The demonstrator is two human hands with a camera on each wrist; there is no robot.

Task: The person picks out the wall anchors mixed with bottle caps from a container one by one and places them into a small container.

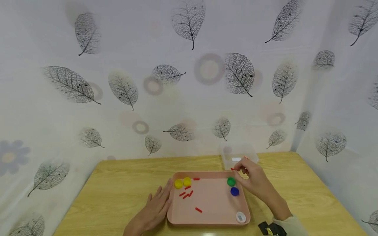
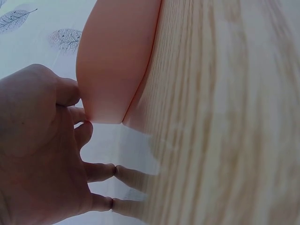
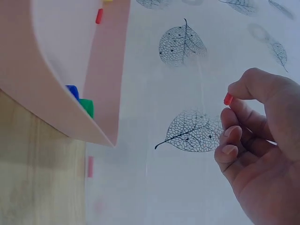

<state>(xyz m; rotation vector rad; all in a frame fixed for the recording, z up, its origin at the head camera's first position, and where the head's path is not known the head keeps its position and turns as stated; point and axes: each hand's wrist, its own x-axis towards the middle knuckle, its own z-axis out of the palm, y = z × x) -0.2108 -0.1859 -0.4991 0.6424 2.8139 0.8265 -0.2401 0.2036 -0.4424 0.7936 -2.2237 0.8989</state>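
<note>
A wooden table (image 1: 301, 193) is enclosed at the back, left and right by a pale, patterned backdrop (image 1: 203, 106). The tabletop is finished in yellowish wood grain, by which streaks are formed across the surface in the left wrist view. The backdrop is printed with dark, net-veined leaves (image 1: 240, 73), set at various angles and fitted with thin stems. Faint rings (image 1: 222, 68) in grey and beige are distributed between them. A blue-grey flower (image 1: 20, 154) with a yellowish centre is printed near the left edge. A vertical fold (image 1: 308, 75) is formed toward the right rear corner.
</note>
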